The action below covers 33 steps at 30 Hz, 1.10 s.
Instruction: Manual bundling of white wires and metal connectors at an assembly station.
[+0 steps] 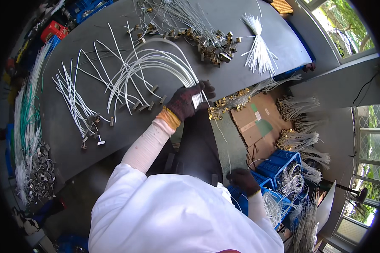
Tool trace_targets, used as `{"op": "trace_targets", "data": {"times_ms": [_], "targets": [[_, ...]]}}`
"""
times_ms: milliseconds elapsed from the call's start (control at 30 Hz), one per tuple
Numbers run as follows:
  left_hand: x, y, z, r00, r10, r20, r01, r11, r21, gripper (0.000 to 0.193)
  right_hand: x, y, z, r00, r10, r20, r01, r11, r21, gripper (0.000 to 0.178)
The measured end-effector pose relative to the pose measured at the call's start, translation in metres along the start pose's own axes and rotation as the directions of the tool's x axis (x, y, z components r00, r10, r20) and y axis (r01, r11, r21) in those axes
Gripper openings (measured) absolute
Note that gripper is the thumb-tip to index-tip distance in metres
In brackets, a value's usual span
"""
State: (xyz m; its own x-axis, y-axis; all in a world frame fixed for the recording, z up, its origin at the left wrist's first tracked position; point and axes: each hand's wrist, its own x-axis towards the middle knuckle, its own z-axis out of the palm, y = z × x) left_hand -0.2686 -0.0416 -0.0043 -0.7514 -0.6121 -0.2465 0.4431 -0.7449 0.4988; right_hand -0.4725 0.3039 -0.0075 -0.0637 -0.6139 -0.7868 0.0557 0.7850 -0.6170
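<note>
A curved bundle of white cables (185, 69) runs through my left hand (192, 95), in a dark work glove, at the table's near edge. The fingers are closed round the bundle, and its loops bow away to the left over the tabletop. Beside the blue crates low on the right is my right hand (244, 181), also in a dark glove. A thin pale wire (229, 159) reaches its closed fingertips, which are partly blurred. White cables with small metal blocks (88, 126) on their ends lie on the grey table (223, 12), left of my left hand.
Brass-coloured blocks with wires (215, 50) are heaped at the far side, near a tied white bundle (257, 46). More bundles (299, 139) lie by flattened cardboard (257, 122) on the right. Blue crates (278, 164) hold coiled cables. Metal pieces (42, 177) fill the left edge.
</note>
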Motion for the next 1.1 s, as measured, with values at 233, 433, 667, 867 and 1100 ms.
{"op": "trace_targets", "data": {"times_ms": [233, 433, 667, 867, 1100], "targets": [[-0.08, 0.005, 0.026, 0.949, 0.312, -0.035, -0.246, 0.807, 0.537, 0.027, 0.1, -0.11, 0.059, 0.846, -0.508, 0.162, 0.533, 0.816, -0.225, 0.027], [-0.118, 0.024, 0.0, 0.838, 0.534, 0.114, -0.397, 0.453, 0.798, 0.03, 0.116, -0.17, 0.126, 0.65, -0.754, 0.093, 0.759, 0.643, -0.102, 0.026], [-0.145, 0.029, 0.002, 0.717, 0.679, 0.161, -0.423, 0.24, 0.874, 0.022, 0.107, -0.219, 0.181, 0.793, -0.582, 0.179, 0.512, 0.797, 0.32, 0.029], [-0.188, 0.057, -0.021, 0.682, 0.731, 0.032, 0.022, -0.064, 0.998, 0.027, 0.118, -0.252, 0.204, 0.608, -0.732, 0.307, 0.692, 0.678, 0.247, 0.033], [-0.278, 0.134, -0.099, 0.488, 0.856, 0.167, 0.301, -0.345, 0.889, 0.03, 0.211, -0.286, 0.062, 0.241, -0.924, -0.298, 0.354, 0.37, -0.859, 0.045]]}}
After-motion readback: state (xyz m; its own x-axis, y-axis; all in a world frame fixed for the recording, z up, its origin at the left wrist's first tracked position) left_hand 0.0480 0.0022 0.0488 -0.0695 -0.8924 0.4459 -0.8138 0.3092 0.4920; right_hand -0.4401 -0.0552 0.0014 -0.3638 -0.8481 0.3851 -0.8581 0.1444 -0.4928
